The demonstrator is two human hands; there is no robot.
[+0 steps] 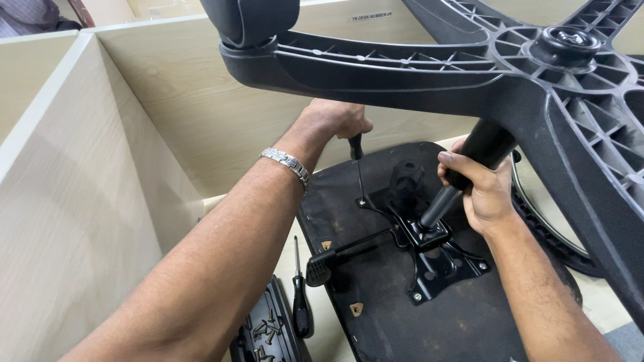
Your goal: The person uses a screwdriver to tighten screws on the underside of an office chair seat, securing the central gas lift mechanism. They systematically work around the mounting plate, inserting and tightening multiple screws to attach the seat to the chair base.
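Observation:
An upturned office chair seat [463, 315] lies on the desk, black underside up, with a black metal mechanism plate [436, 258] on it. My left hand [333, 122] grips the handle of a screwdriver [356, 154] whose tip stands on a screw at the plate's far left corner. My right hand [479, 191] is wrapped around the black gas-lift column [463, 167] that rises from the plate. The five-arm plastic chair base [537, 74] hangs overhead on that column, with a caster [251, 20] at top left.
Light wooden partition walls [80, 194] enclose the desk on the left and back. A second screwdriver [300, 295] lies beside a black tray of loose screws [265, 332] at the front. A lever [335, 258] juts from the mechanism. A chrome-edged curved part [537, 214] lies at right.

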